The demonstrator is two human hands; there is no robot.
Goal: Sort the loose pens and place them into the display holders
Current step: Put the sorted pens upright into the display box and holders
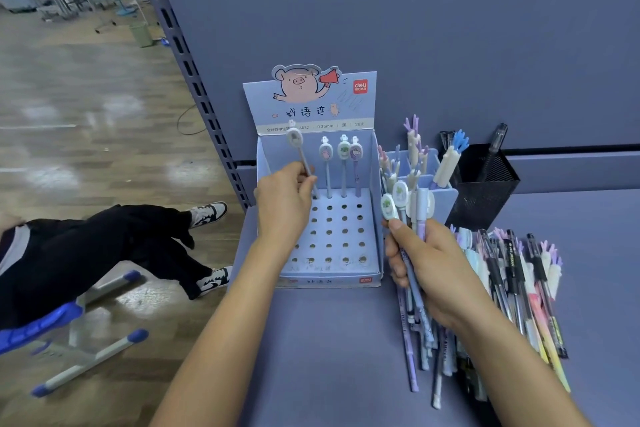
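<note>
A pale blue cardboard display holder (367, 270) with a pig picture stands on the shelf, its base pierced with several holes. Three charm-topped pens (343, 163) stand upright in its back row. My left hand (284, 204) pinches a fourth charm-topped pen (300, 152), tilted, with its tip at the back-left hole. My right hand (429, 267) grips a bunch of similar pens (403, 204) just right of the holder. A pile of loose pens (519, 288) lies on the shelf to the right, partly hidden by my right hand.
A blue plastic holder (424, 166) with claw-topped pens and a black mesh cup (485, 191) with black pens stand behind the pile. The shelf's left edge (239, 253) drops to the floor, where a person's legs (138, 239) and a blue chair (52, 326) are.
</note>
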